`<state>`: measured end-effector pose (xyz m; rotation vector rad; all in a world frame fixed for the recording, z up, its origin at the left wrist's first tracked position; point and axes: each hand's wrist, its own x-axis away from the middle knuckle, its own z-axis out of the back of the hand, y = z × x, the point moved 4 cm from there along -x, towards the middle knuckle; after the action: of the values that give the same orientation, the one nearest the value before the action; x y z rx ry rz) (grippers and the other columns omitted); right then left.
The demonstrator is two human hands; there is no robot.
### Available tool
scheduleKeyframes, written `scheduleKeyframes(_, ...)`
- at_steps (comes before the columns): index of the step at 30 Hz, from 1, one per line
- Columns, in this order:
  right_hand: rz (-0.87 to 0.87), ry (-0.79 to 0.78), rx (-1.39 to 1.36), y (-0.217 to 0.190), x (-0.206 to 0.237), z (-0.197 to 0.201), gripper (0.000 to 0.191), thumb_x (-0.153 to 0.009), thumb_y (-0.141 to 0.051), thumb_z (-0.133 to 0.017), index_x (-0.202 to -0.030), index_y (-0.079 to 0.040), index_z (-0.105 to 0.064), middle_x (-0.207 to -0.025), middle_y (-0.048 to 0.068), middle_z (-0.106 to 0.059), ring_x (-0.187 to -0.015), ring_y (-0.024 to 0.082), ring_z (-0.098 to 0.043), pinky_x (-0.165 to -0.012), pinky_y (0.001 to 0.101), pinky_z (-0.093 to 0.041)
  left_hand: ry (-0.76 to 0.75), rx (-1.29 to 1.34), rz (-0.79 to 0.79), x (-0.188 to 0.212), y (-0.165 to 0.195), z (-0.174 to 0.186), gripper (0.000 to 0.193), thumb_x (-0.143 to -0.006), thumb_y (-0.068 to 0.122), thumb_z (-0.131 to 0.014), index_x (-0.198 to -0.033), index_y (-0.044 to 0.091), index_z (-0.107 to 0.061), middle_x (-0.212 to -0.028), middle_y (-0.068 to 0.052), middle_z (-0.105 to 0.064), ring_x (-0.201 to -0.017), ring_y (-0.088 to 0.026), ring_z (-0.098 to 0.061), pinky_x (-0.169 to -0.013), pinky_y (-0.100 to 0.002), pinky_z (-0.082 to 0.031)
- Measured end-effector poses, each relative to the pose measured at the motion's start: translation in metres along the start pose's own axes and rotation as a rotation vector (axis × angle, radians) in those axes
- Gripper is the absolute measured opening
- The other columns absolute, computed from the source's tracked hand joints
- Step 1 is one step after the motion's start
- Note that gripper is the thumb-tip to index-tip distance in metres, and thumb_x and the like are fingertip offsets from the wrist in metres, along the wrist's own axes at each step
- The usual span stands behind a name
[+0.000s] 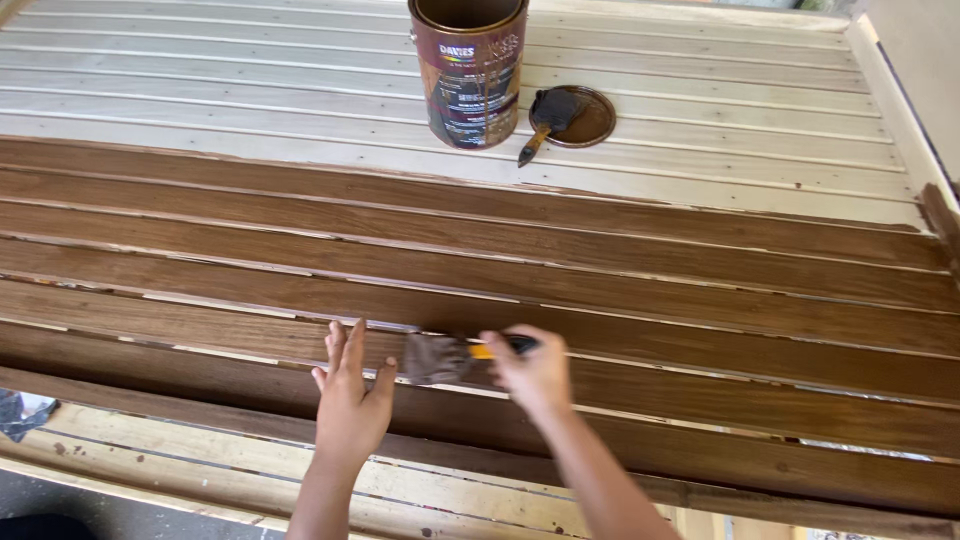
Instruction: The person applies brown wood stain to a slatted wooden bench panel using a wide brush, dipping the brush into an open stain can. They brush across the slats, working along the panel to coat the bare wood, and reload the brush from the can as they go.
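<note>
1. Brown-stained wood: slatted panel (700, 300), laid flat as the working surface. Near and middle boards are dark brown; far boards are pale and bare. The line between the two runs left to right just near of the can.
2. Right hand (535, 375): near centre of the scene, forearm entering from the near edge. Its grip is clamped on the handle of the paintbrush, fingers curled over it.
3. Paintbrush (450, 357): orange and black handle, dark stain-loaded bristles pointing left. The bristles rest on a stained board between the two hands; the picture is somewhat blurred here.
4. Left hand (350, 395): just left of the bristles, palm down, fingers together and extended toward the far side. It lies flat on the stained boards, grip apart and holding nothing. Whether the thumb touches the bristles cannot be told.
5. Paint can (468, 70): tall metal cylinder with dark maroon label, lid off, standing upright on the bare boards at far centre. Stain runs streak its side.
6. Can lid (590, 120): round, brown-coated, lying flat just right of the can.
7. Second brush (548, 118): dark bristles resting on the lid, handle pointing near and left onto the bare boards.
8. Pale wooden frame rail (200, 470): unstained, along the near edge of the panel, spotted with stain.
9. Crumpled grey scrap (20, 412): at the near left edge, beside the frame.
</note>
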<state>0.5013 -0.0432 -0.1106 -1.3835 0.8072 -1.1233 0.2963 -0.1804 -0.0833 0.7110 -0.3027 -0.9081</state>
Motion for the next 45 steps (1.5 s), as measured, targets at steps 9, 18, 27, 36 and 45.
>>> scheduleKeyframes(9, -0.215, 0.336, 0.199, 0.031, 0.043, 0.276, 0.037, -0.08, -0.033, -0.084, -0.093, 0.001, -0.077, -0.066, 0.011, -0.07, -0.053, 0.016, -0.062, -0.046, 0.0264, -0.048, -0.107, 0.076, -0.068, 0.016, 0.059, -0.062, 0.071, -0.095, 0.031, -0.061, -0.156, 0.009, -0.033, -0.165, -0.026, -0.016, -0.155, -0.039, -0.01, -0.121, -0.063, -0.006)
scheduleKeyframes(18, -0.401, 0.74, 0.37, 0.046, 0.103, 0.509, 0.037, -0.087, -0.028, -0.084, -0.102, 0.003, -0.07, -0.08, 0.018, -0.072, -0.061, 0.018, -0.064, -0.055, 0.0309, -0.053, -0.174, 0.064, -0.104, 0.029, 0.099, -0.098, 0.07, -0.095, 0.033, -0.061, -0.155, 0.01, -0.034, -0.166, -0.024, -0.016, -0.155, -0.037, -0.011, -0.121, -0.061, -0.007)
scheduleKeyframes(27, -0.158, 0.922, 0.75, 0.01, 0.158, 0.594, 0.038, -0.1, -0.042, -0.076, -0.113, -0.007, -0.076, -0.085, 0.013, -0.074, -0.065, 0.019, -0.068, -0.059, 0.0345, -0.057, -0.334, 0.09, -0.254, 0.053, 0.164, -0.143, 0.071, -0.095, 0.03, -0.06, -0.157, 0.01, -0.03, -0.166, -0.024, -0.013, -0.155, -0.038, -0.008, -0.122, -0.059, -0.005)
scheduleKeyframes(36, 0.293, 0.767, 1.861, 0.022, 0.17, 0.508, 0.025, -0.113, -0.028, -0.06, -0.116, -0.01, -0.077, -0.093, 0.016, -0.075, -0.07, 0.024, -0.073, -0.051, 0.0309, -0.06, -0.591, 0.012, -0.423, 0.1, 0.241, -0.191, 0.071, -0.1, 0.034, -0.055, -0.158, 0.008, -0.023, -0.166, -0.025, -0.006, -0.155, -0.038, -0.003, -0.122, -0.056, -0.004)
scheduleKeyframes(45, 0.054, 0.59, 1.949, 0.058, 0.101, 0.518, 0.012, -0.094, -0.008, -0.058, -0.09, -0.012, -0.069, -0.092, 0.009, -0.072, -0.089, 0.025, -0.076, -0.064, 0.0367, -0.064, -0.68, -0.017, -0.427, 0.121, 0.259, -0.203, 0.072, -0.099, 0.036, -0.054, -0.158, 0.011, -0.022, -0.167, -0.021, -0.008, -0.156, -0.033, -0.004, -0.124, -0.053, -0.003)
